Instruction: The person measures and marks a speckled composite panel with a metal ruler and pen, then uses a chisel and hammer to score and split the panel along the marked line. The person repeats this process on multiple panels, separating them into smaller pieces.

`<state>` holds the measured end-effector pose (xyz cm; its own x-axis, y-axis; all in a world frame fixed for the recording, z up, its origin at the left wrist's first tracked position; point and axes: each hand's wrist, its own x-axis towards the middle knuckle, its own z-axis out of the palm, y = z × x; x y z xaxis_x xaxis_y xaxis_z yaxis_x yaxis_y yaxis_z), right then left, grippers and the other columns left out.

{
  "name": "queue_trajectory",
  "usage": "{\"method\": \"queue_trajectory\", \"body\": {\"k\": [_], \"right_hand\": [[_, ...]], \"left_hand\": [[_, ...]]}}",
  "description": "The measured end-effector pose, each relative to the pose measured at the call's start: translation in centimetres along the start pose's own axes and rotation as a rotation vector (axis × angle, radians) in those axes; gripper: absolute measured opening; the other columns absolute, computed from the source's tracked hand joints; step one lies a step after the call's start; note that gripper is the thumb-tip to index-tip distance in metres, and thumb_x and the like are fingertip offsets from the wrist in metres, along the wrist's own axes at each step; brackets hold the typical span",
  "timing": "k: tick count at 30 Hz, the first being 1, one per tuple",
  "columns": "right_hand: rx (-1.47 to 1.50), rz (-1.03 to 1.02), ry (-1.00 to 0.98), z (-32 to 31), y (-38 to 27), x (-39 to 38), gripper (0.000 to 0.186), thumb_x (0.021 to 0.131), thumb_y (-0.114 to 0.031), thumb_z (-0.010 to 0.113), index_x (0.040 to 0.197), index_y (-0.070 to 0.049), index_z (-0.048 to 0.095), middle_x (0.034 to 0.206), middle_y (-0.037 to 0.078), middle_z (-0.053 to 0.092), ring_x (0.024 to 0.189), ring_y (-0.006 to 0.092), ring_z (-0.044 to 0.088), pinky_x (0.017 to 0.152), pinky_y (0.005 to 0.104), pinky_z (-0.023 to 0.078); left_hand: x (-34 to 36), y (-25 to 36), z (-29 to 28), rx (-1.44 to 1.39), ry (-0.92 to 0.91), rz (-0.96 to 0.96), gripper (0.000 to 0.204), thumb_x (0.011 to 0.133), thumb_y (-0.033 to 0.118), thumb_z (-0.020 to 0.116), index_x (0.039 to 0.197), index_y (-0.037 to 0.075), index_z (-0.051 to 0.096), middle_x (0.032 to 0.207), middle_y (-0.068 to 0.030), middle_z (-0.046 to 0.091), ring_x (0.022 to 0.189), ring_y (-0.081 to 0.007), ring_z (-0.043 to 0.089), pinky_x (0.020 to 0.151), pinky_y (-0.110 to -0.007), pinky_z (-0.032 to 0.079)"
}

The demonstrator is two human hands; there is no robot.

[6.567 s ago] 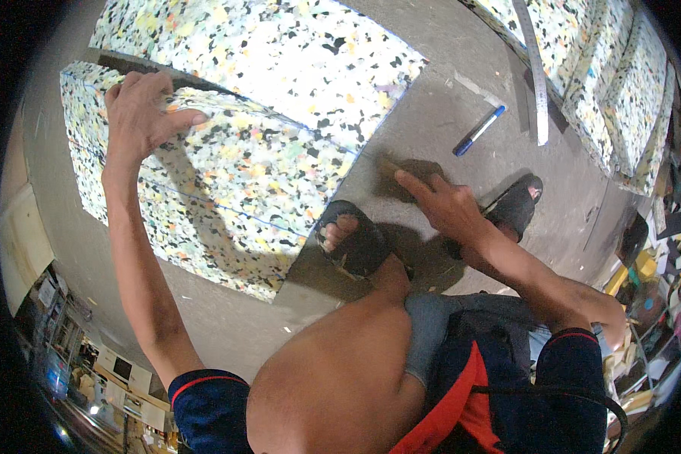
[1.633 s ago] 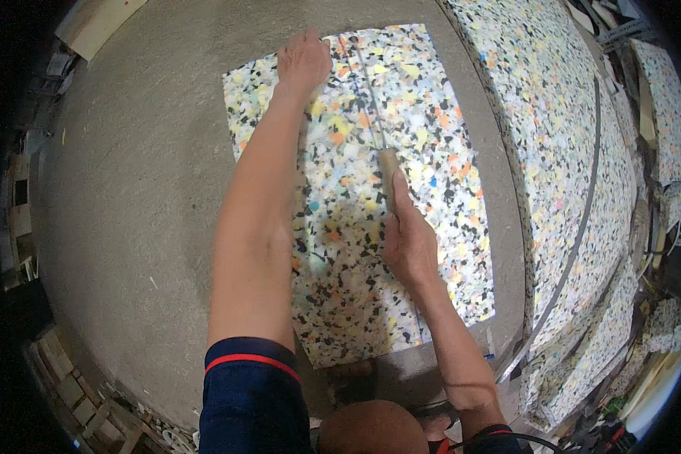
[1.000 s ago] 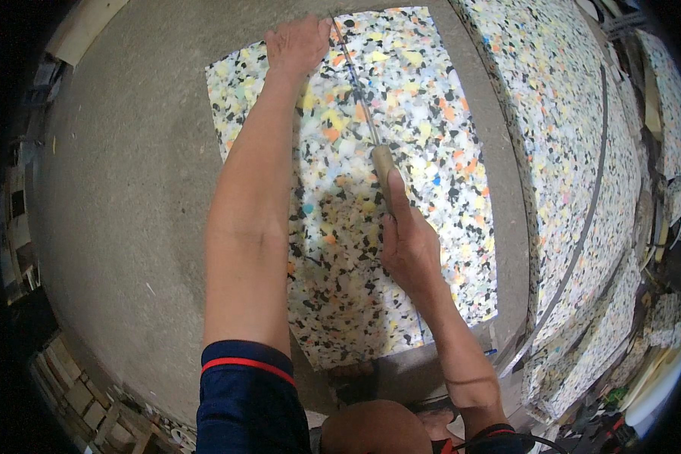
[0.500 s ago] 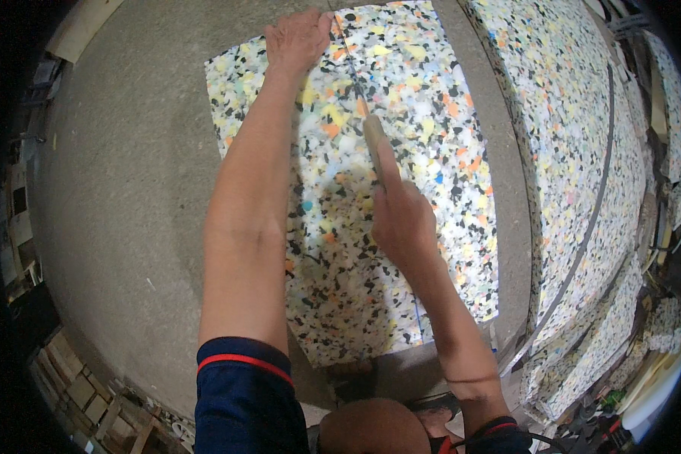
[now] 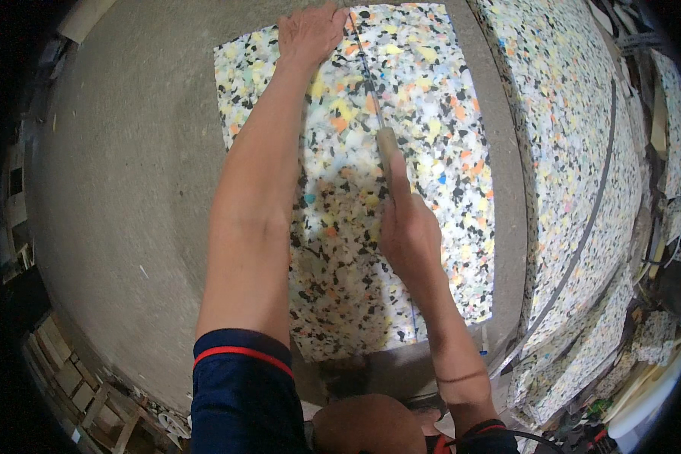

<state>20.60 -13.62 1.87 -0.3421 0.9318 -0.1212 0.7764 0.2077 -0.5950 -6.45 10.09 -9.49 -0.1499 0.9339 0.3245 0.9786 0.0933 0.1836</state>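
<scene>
A speckled multicoloured foam sheet (image 5: 420, 219) lies flat on the floor in front of me. My right hand (image 5: 412, 234) is wrapped round the pale handle of a long thin-bladed knife (image 5: 387, 145), index finger stretched along it. The narrow blade points away from me over the sheet, its far end near the sheet's far edge. There my left hand (image 5: 310, 34) rests on the foam, just left of the blade, with its fingers reaching over the edge and partly out of sight. A blue line runs along part of the sheet near my right forearm.
Larger speckled foam slabs (image 5: 567, 136) lie to the right, with a dark curved strip (image 5: 594, 204) across them. Foam offcuts (image 5: 575, 378) pile up at the lower right. Wooden pieces (image 5: 72, 378) sit at the lower left. Grey concrete floor (image 5: 129, 189) surrounds the sheet.
My right hand and the knife have drawn slightly back toward me and a little right in the picture. My left hand stays at the sheet's far edge. The view has shifted slightly.
</scene>
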Motion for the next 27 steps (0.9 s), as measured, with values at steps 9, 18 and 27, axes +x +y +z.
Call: {"method": "queue_trajectory", "body": {"k": [9, 18, 27], "right_hand": [[-0.003, -0.232, 0.182, 2.4, 0.9, 6.1, 0.083, 0.092, 0.006, 0.049, 0.165, -0.022, 0.021, 0.063, 0.015, 0.06, 0.051, 0.0302, 0.057, 0.05, 0.0452, 0.047], [-0.039, 0.192, -0.203, -1.9, -2.7, 3.5, 0.073, 0.097, -0.002, 0.05, 0.163, -0.021, 0.025, 0.079, 0.026, 0.069, 0.074, 0.0453, 0.068, 0.069, 0.0536, 0.052], [-0.089, 0.273, -0.281, -3.7, -3.9, 3.4, 0.073, 0.094, -0.002, 0.05, 0.161, -0.021, 0.03, 0.081, 0.03, 0.069, 0.073, 0.046, 0.068, 0.069, 0.0549, 0.052]], "left_hand": [[0.2, -0.2, 0.1, 0.013, -0.024, -0.01, 0.051, 0.106, 0.052, 0.036, 0.114, 0.015, 0.07, 0.107, -0.0141, 0.075, 0.101, -0.0415, 0.068, 0.092, -0.061, 0.043], [-0.3, 2.3, -3.9, -0.216, -0.104, -0.179, 0.048, 0.097, 0.05, 0.048, 0.109, 0.011, 0.073, 0.113, -0.0186, 0.072, 0.113, -0.0411, 0.064, 0.105, -0.064, 0.038], [-1.3, 2.3, -4.6, -0.164, -0.066, -0.149, 0.042, 0.101, 0.042, 0.044, 0.109, 0.01, 0.071, 0.112, -0.0216, 0.071, 0.111, -0.0433, 0.064, 0.105, -0.066, 0.037]]}}
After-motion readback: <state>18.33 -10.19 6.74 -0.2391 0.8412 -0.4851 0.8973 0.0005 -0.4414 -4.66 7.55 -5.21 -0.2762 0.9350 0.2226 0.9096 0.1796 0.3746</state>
